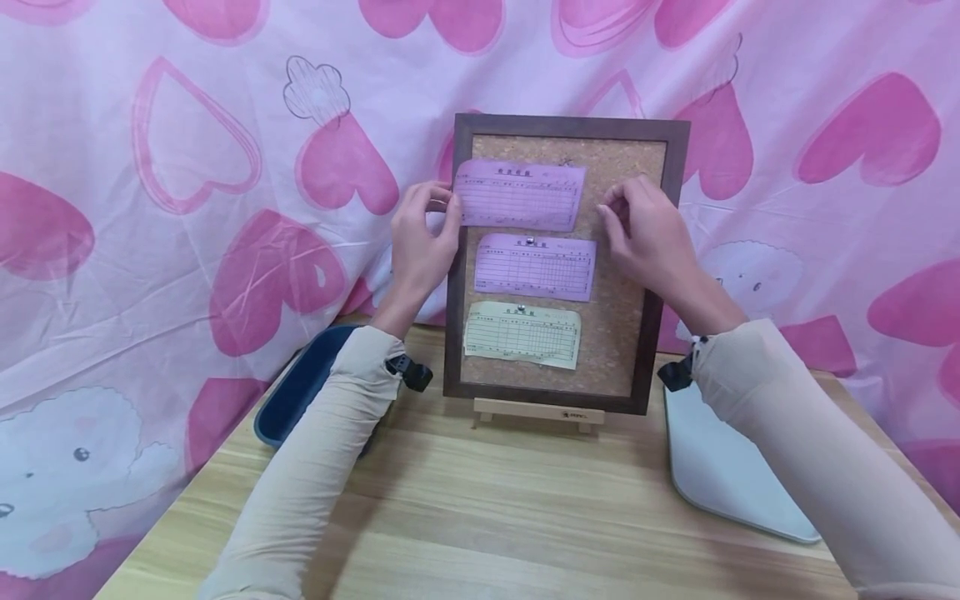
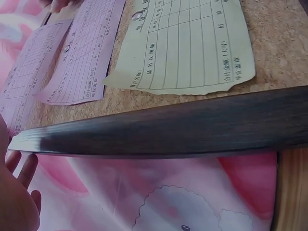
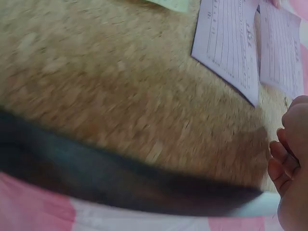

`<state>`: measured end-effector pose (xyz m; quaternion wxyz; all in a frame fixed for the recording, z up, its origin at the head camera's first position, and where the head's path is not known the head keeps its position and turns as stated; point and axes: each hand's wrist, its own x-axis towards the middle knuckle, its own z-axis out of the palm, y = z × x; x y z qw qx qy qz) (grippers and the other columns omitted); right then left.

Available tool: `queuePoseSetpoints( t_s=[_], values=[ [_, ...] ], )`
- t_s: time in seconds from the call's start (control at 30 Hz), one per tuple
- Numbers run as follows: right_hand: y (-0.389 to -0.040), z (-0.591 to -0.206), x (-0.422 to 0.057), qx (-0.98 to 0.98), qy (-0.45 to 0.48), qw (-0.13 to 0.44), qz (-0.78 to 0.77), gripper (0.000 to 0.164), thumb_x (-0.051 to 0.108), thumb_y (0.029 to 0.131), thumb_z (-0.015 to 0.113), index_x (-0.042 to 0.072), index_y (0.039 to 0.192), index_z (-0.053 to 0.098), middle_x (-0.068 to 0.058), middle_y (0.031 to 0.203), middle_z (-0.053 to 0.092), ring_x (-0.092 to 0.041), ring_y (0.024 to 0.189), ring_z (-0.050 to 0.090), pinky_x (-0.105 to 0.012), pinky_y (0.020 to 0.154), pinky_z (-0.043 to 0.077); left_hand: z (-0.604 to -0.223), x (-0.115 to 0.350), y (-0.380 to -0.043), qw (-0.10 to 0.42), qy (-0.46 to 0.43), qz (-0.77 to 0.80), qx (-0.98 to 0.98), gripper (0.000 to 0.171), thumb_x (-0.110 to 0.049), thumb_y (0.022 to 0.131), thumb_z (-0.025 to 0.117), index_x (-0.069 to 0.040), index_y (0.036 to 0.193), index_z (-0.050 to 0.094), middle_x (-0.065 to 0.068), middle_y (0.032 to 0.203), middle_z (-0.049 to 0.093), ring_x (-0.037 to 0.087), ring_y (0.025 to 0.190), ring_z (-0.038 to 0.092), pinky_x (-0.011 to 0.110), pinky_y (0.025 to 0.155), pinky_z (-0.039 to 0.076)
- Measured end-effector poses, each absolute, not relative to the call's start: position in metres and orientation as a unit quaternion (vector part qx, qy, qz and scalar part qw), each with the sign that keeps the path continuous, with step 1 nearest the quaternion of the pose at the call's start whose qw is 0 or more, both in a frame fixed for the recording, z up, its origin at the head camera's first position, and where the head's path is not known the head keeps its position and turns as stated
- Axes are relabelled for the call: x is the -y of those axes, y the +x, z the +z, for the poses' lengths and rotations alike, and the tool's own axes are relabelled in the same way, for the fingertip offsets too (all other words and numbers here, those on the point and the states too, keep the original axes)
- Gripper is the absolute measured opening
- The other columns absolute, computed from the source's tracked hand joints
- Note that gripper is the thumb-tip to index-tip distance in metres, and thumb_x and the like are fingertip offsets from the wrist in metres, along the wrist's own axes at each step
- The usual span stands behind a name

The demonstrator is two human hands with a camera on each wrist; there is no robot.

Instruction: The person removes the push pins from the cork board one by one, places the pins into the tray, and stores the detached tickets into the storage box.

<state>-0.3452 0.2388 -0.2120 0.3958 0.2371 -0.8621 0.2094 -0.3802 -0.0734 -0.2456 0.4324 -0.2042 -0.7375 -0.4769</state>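
Note:
A framed cork board (image 1: 615, 333) stands upright on a small wooden easel (image 1: 540, 408). The top purple receipt slip (image 1: 517, 200) lies across the upper cork, its left end overlapping the frame. My left hand (image 1: 426, 237) pinches that left end between thumb and fingers. To the right of the slip, my right hand (image 1: 652, 237) is in front of the cork with thumb and fingertips close together; I cannot tell whether something small is between them. A second purple slip (image 1: 534, 271) and a green slip (image 1: 521, 337) hang below, each with a silver pushpin at its top.
At the left of the wooden table (image 1: 480, 517) sits a dark blue tray (image 1: 273, 425), partly behind my left forearm. A pale flat tray (image 1: 735, 475) lies at the right, partly under my right forearm. Behind the board hangs a pink heart-print curtain (image 1: 187, 292).

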Motion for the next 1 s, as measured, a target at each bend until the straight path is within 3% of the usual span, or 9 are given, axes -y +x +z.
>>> queuePoseSetpoints(
  t_s=[0.2, 0.53, 1.0],
  values=[
    [-0.329, -0.222, -0.254, 0.86, 0.224, 0.406, 0.211, 0.019, 0.012, 0.107, 0.062, -0.006, 0.114, 0.064, -0.02, 0.103, 0.061, -0.031, 0.095, 0.057, -0.035, 0.081, 0.042, -0.252, 0.083, -0.375, 0.436, -0.218, -0.494, 0.72, 0.02, -0.025, 0.107, 0.066, -0.006, 0.11, 0.072, 0.009, 0.109, 0.072, 0.022, 0.099, 0.073, 0.036, 0.098, 0.059],
    [-0.307, -0.246, -0.275, 0.85, 0.225, 0.41, 0.244, 0.015, 0.007, 0.106, 0.063, -0.007, 0.11, 0.063, -0.018, 0.097, 0.059, -0.021, 0.089, 0.051, -0.022, 0.074, 0.038, -0.26, 0.095, -0.362, 0.445, -0.218, -0.509, 0.704, 0.026, -0.032, 0.107, 0.068, -0.007, 0.113, 0.073, 0.009, 0.108, 0.077, 0.018, 0.091, 0.07, 0.042, 0.088, 0.06],
    [-0.287, -0.282, -0.306, 0.835, 0.196, 0.43, 0.281, 0.012, 0.006, 0.104, 0.068, -0.006, 0.107, 0.065, -0.015, 0.097, 0.064, 0.002, 0.092, 0.051, -0.007, 0.071, 0.041, -0.278, 0.119, -0.347, 0.446, -0.218, -0.517, 0.698, 0.026, -0.031, 0.107, 0.07, -0.008, 0.117, 0.074, 0.009, 0.111, 0.076, 0.016, 0.095, 0.069, 0.025, 0.089, 0.057]
  ],
)
